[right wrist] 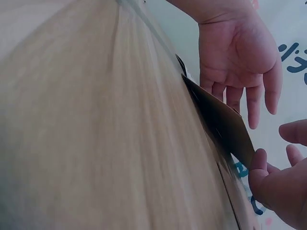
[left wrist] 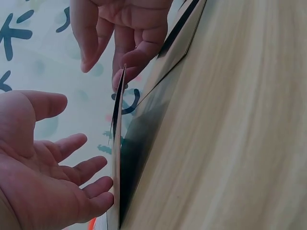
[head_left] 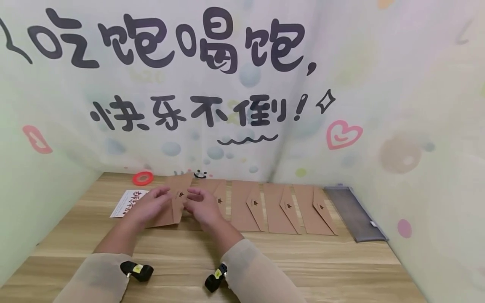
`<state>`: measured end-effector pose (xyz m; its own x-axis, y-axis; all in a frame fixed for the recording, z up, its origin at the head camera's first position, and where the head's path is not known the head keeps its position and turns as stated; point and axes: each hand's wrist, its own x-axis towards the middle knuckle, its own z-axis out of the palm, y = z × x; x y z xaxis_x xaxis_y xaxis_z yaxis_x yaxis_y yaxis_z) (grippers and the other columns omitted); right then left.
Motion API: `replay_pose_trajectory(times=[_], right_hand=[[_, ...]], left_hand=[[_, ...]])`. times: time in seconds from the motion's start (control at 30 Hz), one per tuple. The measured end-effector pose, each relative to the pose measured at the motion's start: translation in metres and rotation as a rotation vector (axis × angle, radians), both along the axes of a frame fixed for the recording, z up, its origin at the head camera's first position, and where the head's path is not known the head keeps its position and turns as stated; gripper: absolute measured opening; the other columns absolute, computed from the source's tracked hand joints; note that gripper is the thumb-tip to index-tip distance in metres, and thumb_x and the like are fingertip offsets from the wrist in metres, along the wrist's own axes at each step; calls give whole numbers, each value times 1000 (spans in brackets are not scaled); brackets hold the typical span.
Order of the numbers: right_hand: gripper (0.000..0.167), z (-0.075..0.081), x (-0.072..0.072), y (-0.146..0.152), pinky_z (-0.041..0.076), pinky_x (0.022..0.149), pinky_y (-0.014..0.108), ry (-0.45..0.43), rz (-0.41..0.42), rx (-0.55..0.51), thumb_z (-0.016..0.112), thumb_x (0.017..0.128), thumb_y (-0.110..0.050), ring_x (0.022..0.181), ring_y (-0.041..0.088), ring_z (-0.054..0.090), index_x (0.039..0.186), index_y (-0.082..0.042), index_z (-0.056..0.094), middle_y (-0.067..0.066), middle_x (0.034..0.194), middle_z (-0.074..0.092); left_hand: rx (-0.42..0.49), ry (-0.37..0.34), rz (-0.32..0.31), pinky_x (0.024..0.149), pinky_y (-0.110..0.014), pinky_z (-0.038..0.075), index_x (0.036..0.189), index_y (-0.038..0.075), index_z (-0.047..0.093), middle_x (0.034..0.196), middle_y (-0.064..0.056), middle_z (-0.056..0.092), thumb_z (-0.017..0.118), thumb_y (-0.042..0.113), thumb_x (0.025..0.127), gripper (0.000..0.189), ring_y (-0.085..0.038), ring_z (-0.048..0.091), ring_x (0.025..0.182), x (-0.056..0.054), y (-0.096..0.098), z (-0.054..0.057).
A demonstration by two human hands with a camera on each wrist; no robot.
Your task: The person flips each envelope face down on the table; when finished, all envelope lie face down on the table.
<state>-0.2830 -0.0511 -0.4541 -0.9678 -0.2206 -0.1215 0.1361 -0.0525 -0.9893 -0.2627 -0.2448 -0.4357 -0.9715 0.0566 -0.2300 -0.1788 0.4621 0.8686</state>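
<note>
A brown paper envelope (head_left: 178,212) with a small dark print is raised at a tilt off the table, at the left end of a row. My left hand (head_left: 151,206) is at its left side, fingers loosely spread, fingertips touching its edge in the left wrist view. On the other side, fingers of my right hand (head_left: 204,208) touch its right edge from below; the right thumb stands apart from the paper in the right wrist view. Another brown envelope (head_left: 222,195) lies partly hidden behind the right hand. A white card (head_left: 125,205) with red writing lies partly behind the left hand.
More brown envelopes (head_left: 244,206) lie side by side to the right, their pointed flaps facing right. A grey mesh pouch (head_left: 352,214) lies at the right table edge. Near the back wall is a red ring-shaped roll (head_left: 142,178). The wooden table (head_left: 182,261) meets a printed curtain behind.
</note>
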Motion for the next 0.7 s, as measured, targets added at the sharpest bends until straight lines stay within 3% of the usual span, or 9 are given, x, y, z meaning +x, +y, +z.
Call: replay_pose_trajectory(times=[0.13, 0.27, 0.37, 0.57, 0.7], right_hand=[[47, -4, -2, 3, 62, 99, 35, 34, 41, -13, 74, 93, -2, 113, 19, 73, 139, -12, 68, 6, 143, 69], [51, -8, -6, 7, 63, 98, 37, 53, 88, -33, 78, 93, -6, 104, 14, 74, 142, -15, 67, 2, 142, 68], [52, -10, -9, 9, 62, 97, 37, 50, 128, -78, 77, 94, -6, 102, 14, 75, 144, -17, 67, 6, 140, 69], [54, -15, -11, 11, 60, 93, 26, 35, 189, -157, 77, 95, -3, 106, 13, 72, 146, -13, 64, 5, 154, 59], [57, -13, -8, 10, 59, 93, 25, 28, 230, -175, 76, 97, -6, 105, 11, 70, 151, -16, 61, 3, 159, 56]], left_hand=[[10, -4, -12, 131, -64, 24, 169, 8, 26, 175, -23, 27, 48, 43, 112, 70, -45, 25, 162, -1, 4, 0], [22, 7, -33, 130, -65, 26, 169, 7, 27, 174, -25, 27, 54, 46, 110, 75, -44, 29, 160, -1, 8, 0], [29, 20, -65, 130, -65, 27, 169, 5, 26, 174, -28, 24, 57, 50, 109, 81, -46, 28, 159, 0, 10, 1], [110, 0, -102, 126, -55, 39, 169, 7, 27, 171, -25, 31, 60, 55, 106, 86, -40, 38, 152, 4, 18, 4], [94, 19, -80, 129, -60, 34, 169, 9, 28, 173, -24, 31, 59, 56, 106, 84, -44, 35, 156, 6, 20, 6]])
